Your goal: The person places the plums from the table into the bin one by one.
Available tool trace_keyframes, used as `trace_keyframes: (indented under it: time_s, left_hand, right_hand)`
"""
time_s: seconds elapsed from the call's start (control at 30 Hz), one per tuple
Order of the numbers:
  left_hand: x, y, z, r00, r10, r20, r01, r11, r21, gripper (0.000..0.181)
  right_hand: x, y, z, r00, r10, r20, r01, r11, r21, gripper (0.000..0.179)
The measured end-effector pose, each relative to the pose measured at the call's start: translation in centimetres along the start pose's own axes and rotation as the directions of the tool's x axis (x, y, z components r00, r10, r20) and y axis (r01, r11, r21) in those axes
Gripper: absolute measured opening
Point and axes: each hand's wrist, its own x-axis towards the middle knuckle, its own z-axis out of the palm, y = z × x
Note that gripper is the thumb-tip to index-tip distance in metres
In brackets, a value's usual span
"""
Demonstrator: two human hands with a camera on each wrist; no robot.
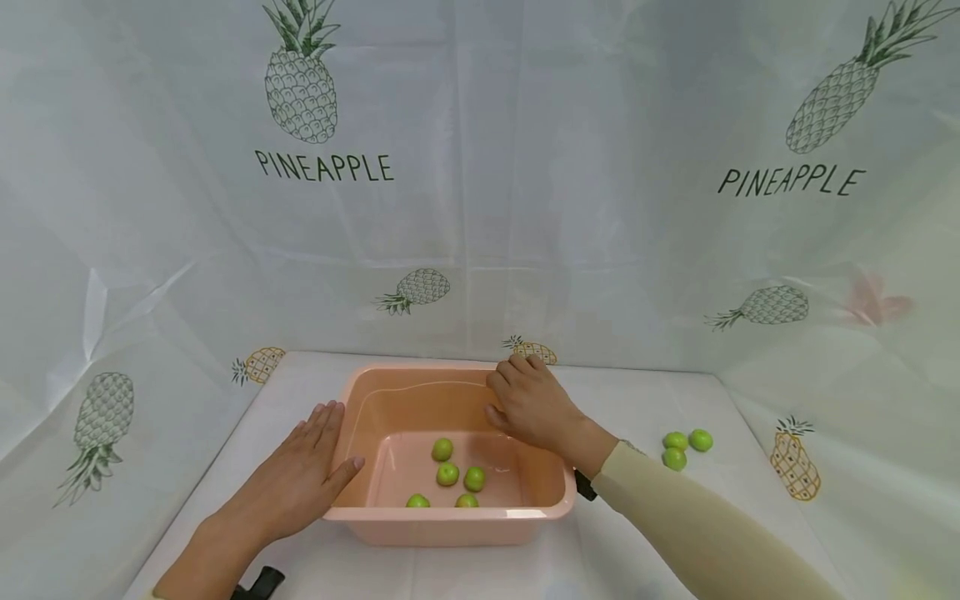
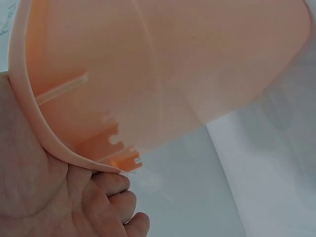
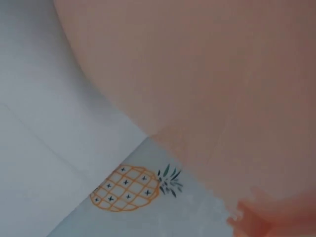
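Observation:
A peach-coloured plastic basin (image 1: 450, 527) is between my two hands on the white-covered table. Several small round green fruits (image 1: 447, 474) lie on its floor, toward the front. My left hand (image 1: 303, 467) lies with straight fingers along the basin's left rim, its thumb reaching over the inside. In the left wrist view, the palm (image 2: 29, 187) presses against the curved rim (image 2: 52, 140). My right hand (image 1: 536, 404) grips the far right corner, fingers curled over the rim and thumb on the inner side. The right wrist view shows mostly the basin's outer wall (image 3: 197, 74); the right fingers are hidden there.
Three more green fruits (image 1: 676, 450) sit together on the table to the right, past my right forearm. A pale sheet printed with pineapples (image 1: 300, 96) hangs behind and along both sides of the table (image 1: 637, 533).

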Motion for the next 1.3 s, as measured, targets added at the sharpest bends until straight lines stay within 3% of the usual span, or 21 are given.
trace_keyframes:
  time_s: [0.3, 0.47, 0.67, 0.8, 1.03, 1.13, 1.3]
  left_hand:
    - [0.1, 0.1, 0.1, 1.000, -0.013, 0.006, 0.013, 1.000, 0.002, 0.090]
    - [0.0, 0.1, 0.1, 1.000, -0.023, 0.008, 0.023, 1.000, 0.002, 0.091]
    - [0.0, 0.1, 0.1, 1.000, -0.013, -0.003, 0.013, 1.000, -0.006, 0.088]
    - [-0.1, 0.0, 0.1, 1.000, -0.005, -0.008, 0.004, 1.000, -0.014, 0.086]
    - [-0.2, 0.0, 0.2, 1.000, 0.003, -0.017, -0.003, 1.000, -0.009, 0.087]
    - [-0.2, 0.0, 0.2, 1.000, 0.000, -0.019, 0.000, 1.000, -0.010, 0.087]
    - [-0.2, 0.0, 0.2, 1.000, -0.008, -0.012, 0.008, 1.000, -0.012, 0.087]
  right_hand:
    - [-4.7, 5.0, -1.5, 0.981, 0.115, -0.155, -0.117, 0.993, -0.005, 0.023]
    - [-9.2, 8.6, -1.3, 0.976, 0.175, -0.130, -0.185, 0.981, -0.067, 0.026]
    - [-15.9, 12.5, -0.4, 0.970, 0.218, -0.110, -0.231, 0.965, -0.123, 0.033]
    - [-19.8, 14.4, -0.7, 0.954, 0.299, -0.030, -0.300, 0.944, -0.140, 0.036]
    - [-24.5, 16.5, -1.5, 0.877, 0.453, 0.162, -0.422, 0.886, -0.192, 0.047]
    - [-26.0, 16.9, -1.2, 0.859, 0.466, 0.214, -0.428, 0.881, -0.200, 0.051]
    - [-28.0, 16.8, -0.5, 0.845, 0.458, 0.275, -0.408, 0.886, -0.222, 0.056]
